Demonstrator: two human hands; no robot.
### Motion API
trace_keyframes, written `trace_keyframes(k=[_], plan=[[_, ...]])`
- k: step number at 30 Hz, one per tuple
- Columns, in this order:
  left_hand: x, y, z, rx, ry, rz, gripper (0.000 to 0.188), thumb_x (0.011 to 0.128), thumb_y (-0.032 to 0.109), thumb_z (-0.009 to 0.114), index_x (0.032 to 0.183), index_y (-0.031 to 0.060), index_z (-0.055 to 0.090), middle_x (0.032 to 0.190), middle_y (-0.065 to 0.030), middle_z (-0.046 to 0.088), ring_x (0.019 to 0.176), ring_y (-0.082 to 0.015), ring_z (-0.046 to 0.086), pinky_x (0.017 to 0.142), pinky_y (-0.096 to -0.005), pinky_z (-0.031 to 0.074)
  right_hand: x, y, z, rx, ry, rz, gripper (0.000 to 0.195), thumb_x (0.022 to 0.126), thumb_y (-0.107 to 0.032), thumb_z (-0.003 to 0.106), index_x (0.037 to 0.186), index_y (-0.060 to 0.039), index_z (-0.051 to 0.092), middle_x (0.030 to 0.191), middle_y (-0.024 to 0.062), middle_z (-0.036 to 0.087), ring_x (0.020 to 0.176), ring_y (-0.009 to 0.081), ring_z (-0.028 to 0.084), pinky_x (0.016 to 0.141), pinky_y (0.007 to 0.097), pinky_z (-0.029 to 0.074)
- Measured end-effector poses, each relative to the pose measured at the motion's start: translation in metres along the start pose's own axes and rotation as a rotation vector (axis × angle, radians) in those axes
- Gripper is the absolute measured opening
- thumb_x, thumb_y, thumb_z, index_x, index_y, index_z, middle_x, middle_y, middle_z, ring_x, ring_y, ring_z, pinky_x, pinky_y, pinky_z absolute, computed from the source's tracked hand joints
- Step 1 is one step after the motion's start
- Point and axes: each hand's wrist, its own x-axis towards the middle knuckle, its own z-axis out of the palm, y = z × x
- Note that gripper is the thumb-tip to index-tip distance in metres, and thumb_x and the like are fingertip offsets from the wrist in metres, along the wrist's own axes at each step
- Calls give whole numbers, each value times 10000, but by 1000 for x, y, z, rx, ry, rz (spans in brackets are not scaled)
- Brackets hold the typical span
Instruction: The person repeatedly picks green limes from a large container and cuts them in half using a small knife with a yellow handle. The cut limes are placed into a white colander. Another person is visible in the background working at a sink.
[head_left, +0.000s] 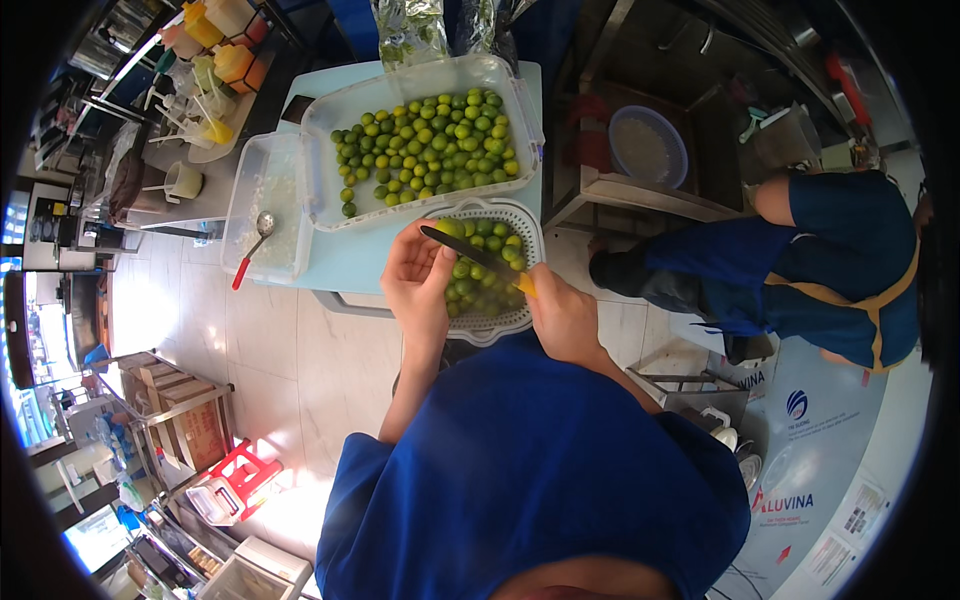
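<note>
My left hand (421, 274) is raised over a white colander basket (531, 232), its fingertips pinching a green calamansi-like citrus fruit (449, 226). In my right hand (561, 309) is a knife (480, 257) with a dark blade and a yellow handle. The blade points left across the basket, its tip at the held fruit and partly covering it. Below both hands, several more of these small citrus fruits (491, 281) lie in the basket. Beyond it, a large clear plastic bin (352, 214) holds many loose green and yellowish fruits (427, 142).
Left of the bin, a clear container (289, 244) holds pale bits and a red-handled slotted spoon (255, 247). Everything rests on a pale blue table (345, 266). A co-worker (840, 262) bends at the right near a steel sink (712, 150) with a purple basin (649, 146).
</note>
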Motion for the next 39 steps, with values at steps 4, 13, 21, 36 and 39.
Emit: trace_keyframes(k=[4,13,21,36,39], plan=[[-6,-9,2,85,-1,35,333,832,-72,640,1152,-49,550,952,-55,627,896,-107,574,809,-235,470,0,-3,1,-35,-21,26,168,817,-84,593,925,-53,469,791,97,594,667,290,637,548,396,509],[-12,-26,-12,-122,19,-119,251,850,-20,647,1088,-40,571,918,-39,622,825,-97,581,801,-235,475,11,-7,-2,-33,-64,-14,153,850,-86,566,939,-51,446,768,109,585,648,305,635,535,421,501],[-15,-30,-16,-90,-92,-237,249,901,88,633,1115,-34,591,980,-74,655,853,-118,616,777,-227,477,19,-4,-2,109,-144,54,174,900,-168,571,964,-36,477,702,159,597,652,340,634,538,442,480],[1,-40,-26,181,-139,-222,239,895,136,629,1087,-6,650,1021,-82,678,880,-160,646,751,-253,465,15,10,-9,625,-343,280,324,940,-266,577,1094,18,548,749,206,615,691,327,634,612,378,453],[29,-46,-35,654,-226,21,201,853,127,658,1030,39,693,1011,-84,695,877,-152,652,736,-267,467,13,19,-12,649,-285,293,297,944,-258,574,1062,14,549,727,183,595,658,296,610,605,353,442]])
